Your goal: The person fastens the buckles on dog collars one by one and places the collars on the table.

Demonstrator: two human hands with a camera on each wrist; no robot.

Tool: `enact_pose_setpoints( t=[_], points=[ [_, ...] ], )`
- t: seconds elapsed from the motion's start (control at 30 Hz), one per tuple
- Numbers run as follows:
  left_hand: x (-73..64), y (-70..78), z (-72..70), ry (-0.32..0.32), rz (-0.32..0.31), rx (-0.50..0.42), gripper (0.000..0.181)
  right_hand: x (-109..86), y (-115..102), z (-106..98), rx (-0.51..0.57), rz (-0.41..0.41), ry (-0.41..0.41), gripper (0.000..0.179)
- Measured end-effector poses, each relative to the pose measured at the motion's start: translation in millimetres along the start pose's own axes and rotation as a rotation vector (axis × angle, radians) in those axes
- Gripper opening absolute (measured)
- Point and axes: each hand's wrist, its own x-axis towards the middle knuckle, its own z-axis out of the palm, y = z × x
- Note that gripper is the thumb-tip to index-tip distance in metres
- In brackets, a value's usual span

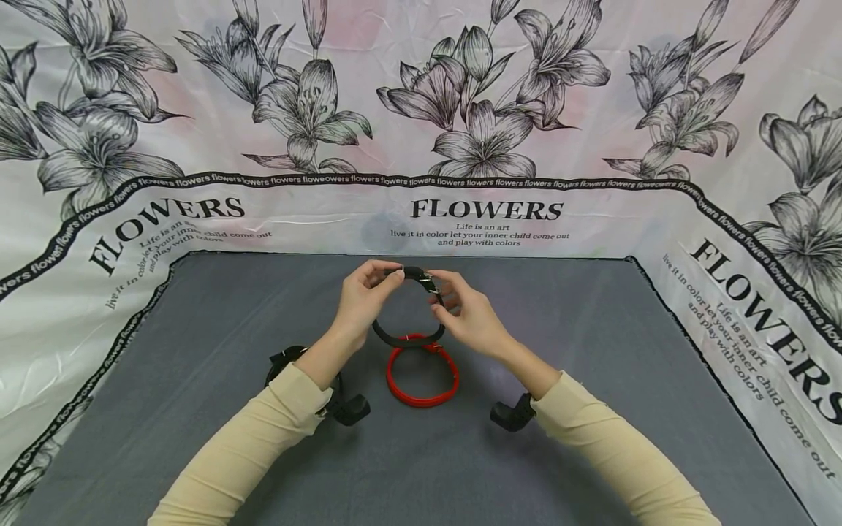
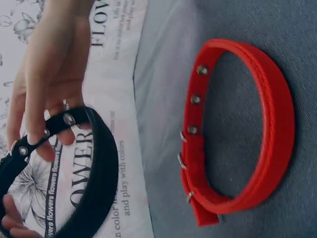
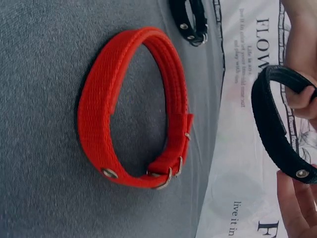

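Between both hands, a black buckled collar with metal rivets is held up as a loop over the table's far half. My left hand pinches its strap at the upper left, thumb in front. At the upper right, my right hand grips the strap beside the metal buckle, fingers behind it. A red collar, fastened into a ring with silver buckle and rivets, lies on the grey table just below the black one. In the head view the black loop's lower edge overlaps the red collar's buckle end.
Another black collar lies on the grey table to the left, partly hidden behind my left forearm in the head view. Black wrist-worn devices hang under both cuffs. A white flower-printed cloth stands along the back and sides.
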Motion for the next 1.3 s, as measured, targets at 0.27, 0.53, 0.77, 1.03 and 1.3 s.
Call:
enact_pose_setpoints(
  t=[0.27, 0.53, 0.77, 1.03, 1.3],
  points=[
    [2.3, -8.7, 1.6, -0.128, -0.039, 0.188, 0.033, -3.2, 7, -10, -0.08, 0.083, 0.044, 0.038],
    [0.1, -15.9, 11.8, -0.208, 0.004, 0.398, 0.042, -13.0, 20, -22, -0.095, 0.14, 0.01, 0.033],
    [-0.1, -22.0, 29.0, -0.217, 0.024, 0.428, 0.042, -22.6, 35, -33, -0.14, 0.152, -0.016, 0.03],
    [6.4, -26.4, 50.7, -0.245, -0.033, 0.422, 0.043, -34.3, 46, -47, -0.197, 0.183, -0.029, 0.029],
    [10.9, -28.8, 73.0, -0.252, -0.049, 0.474, 0.041, -43.3, 59, -59, -0.29, 0.162, 0.01, 0.026]
  ],
)
